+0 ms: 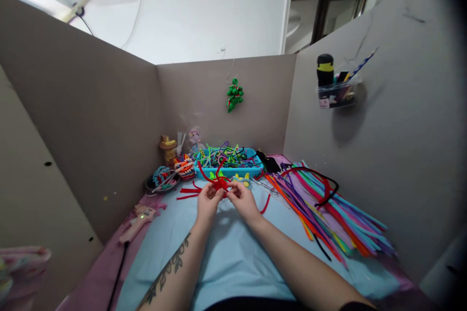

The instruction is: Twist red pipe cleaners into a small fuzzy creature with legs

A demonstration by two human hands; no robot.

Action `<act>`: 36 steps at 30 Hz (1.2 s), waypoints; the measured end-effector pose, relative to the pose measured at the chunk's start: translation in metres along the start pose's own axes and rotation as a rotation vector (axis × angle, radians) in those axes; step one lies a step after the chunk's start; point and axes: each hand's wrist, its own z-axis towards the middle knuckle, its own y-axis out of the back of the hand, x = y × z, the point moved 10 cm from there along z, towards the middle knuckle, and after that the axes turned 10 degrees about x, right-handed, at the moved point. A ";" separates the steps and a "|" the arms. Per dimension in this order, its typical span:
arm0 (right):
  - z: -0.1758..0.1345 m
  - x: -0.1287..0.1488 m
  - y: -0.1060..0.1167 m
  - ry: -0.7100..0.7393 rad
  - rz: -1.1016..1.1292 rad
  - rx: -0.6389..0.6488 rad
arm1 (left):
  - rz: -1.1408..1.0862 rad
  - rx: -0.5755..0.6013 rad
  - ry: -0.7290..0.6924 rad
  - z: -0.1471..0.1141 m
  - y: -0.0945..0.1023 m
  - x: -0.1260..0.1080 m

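Note:
Red pipe cleaners (220, 183), bent together at the middle with loose ends sticking up, are held between both hands above the blue cloth. My left hand (209, 200) pinches them from the left. On the other side my right hand (242, 201) has thumb and finger closed at the same red piece; the exact grip point is small and partly covered. More red pipe cleaner lengths (188, 190) lie left of my left hand, and a single red one (266, 204) lies to the right. Just beyond my fingers is a yellow fuzzy shape (241, 179).
A blue tray (233, 172) of tangled pipe cleaner pieces stands behind. Scissors (270, 186) lie beside a large bundle of coloured pipe cleaners (324, 209). At left are a dark bowl (149, 185) and a pink corded glue gun (135, 228). Grey partitions (226, 121) enclose the table.

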 end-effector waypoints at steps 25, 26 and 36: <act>0.002 -0.002 -0.007 -0.121 0.267 0.091 | 0.111 -0.004 -0.075 -0.005 -0.007 -0.012; 0.002 -0.002 -0.007 -0.122 0.282 0.087 | 0.116 -0.003 -0.074 -0.005 -0.008 -0.012; 0.001 0.004 -0.005 -0.116 0.290 0.092 | 0.097 0.029 -0.062 -0.003 -0.009 -0.007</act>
